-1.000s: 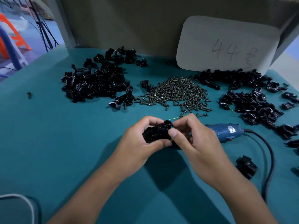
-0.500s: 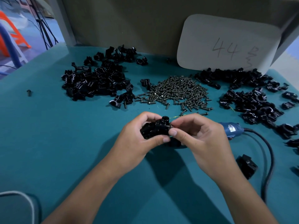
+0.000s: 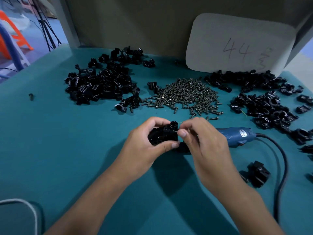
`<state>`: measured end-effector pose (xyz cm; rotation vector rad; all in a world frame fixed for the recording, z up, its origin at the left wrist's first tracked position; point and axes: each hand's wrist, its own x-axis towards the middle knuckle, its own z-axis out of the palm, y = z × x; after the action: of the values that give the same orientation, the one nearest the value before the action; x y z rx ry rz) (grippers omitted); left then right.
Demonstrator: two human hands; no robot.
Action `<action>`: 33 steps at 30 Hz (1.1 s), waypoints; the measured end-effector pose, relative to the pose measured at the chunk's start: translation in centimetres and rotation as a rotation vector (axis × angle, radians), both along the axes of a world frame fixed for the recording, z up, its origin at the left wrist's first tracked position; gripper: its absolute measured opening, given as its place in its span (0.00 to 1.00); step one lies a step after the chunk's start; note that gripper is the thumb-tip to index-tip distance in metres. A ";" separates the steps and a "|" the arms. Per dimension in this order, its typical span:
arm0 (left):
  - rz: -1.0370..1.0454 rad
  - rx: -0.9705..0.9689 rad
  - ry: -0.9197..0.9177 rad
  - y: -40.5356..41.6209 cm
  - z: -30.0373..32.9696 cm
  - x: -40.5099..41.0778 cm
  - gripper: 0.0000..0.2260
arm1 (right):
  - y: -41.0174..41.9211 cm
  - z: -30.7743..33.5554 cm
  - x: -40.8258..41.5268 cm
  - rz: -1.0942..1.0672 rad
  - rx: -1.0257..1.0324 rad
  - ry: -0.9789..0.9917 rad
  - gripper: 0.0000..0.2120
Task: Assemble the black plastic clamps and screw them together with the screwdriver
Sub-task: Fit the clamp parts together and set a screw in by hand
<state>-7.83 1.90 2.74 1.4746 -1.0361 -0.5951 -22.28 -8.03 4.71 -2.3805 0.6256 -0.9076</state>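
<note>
Centrally, black clamp (image 3: pixel 163 135) gripped in left hand (image 3: pixel 145 146), right hand (image 3: pixel 203 141) pinching its right edge

The fingers (image 3: pixel 182 133) met over the middle of the surface (image 3: pixel 71 150), with a clamp (image 3: pixel 163 135) between them. Beyond the fingers lay a heap of screws (image 3: pixel 184 95). Left of that heap and farther back sat one pile of clamp parts (image 3: pixel 103 82); right of it spread another pile (image 3: pixel 264 102), before a card (image 3: pixel 237 43) propped at the back. Just right of the fingers lay the screwdriver (image 3: pixel 237 135), its cord (image 3: pixel 282 163) curving nearer. A lone clamp piece (image 3: pixel 258 173) sat right of the fingers and nearer; a single screw (image 3: pixel 31 96) lay far to their left.
</note>
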 end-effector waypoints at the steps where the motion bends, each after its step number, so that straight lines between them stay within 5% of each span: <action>1: -0.003 -0.001 -0.001 0.0 0.0 0.0 0.17 | 0.1 -0.1 0.0 0.015 -0.012 0.020 0.09; 6: -0.018 -0.003 -0.004 0.0 -0.1 -0.3 0.16 | 0.5 -0.3 0.4 -0.010 -0.162 0.113 0.13; 11: -0.056 0.006 0.066 -0.1 -0.1 0.0 0.15 | 0.3 0.1 0.0 0.003 0.044 0.156 0.17; 19: -0.100 -0.033 0.176 0.0 0.3 -0.3 0.11 | -0.3 1.3 -0.8 0.070 0.179 0.071 0.04; 33: -0.046 -0.039 0.086 0.1 0.1 0.5 0.16 | 1.0 -0.1 -0.2 0.079 -0.018 0.110 0.08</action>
<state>-7.37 1.96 2.81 1.3826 -1.0115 -0.6619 -22.45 -7.02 4.65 -2.4659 0.5630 -0.7563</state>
